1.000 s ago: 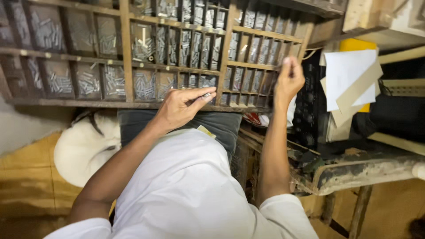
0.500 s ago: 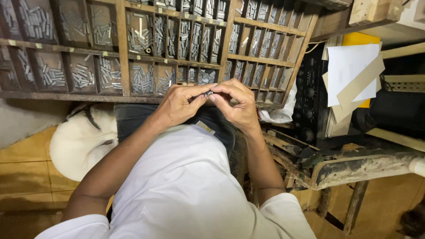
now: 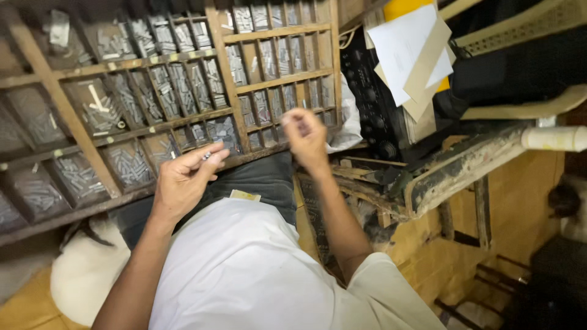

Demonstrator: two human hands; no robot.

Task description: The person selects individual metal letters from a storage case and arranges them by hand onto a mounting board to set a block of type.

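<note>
The left hand (image 3: 182, 180) hovers over the lower edge of a wooden type case (image 3: 229, 79), its fingers (image 3: 202, 156) drawn narrow with thumb and forefinger pinched on a small metal piece of type (image 3: 206, 156). The right hand (image 3: 306, 135) is raised a little farther along the same edge, blurred; its fingers (image 3: 295, 121) are curled close together, and whether they hold anything cannot be told. The case's many small compartments, filled with grey metal sorts (image 3: 127, 164), lie just beyond both sets of fingers. Between the hands and below them sits a dark cloth (image 3: 263, 180) over the lap, meeting a white shirt (image 3: 244, 269). Beyond the right fingers, well apart from them, a stack of white and tan papers (image 3: 413, 52) rests on dark equipment, with a worn, stained wooden frame (image 3: 458, 168) beneath it.
</note>
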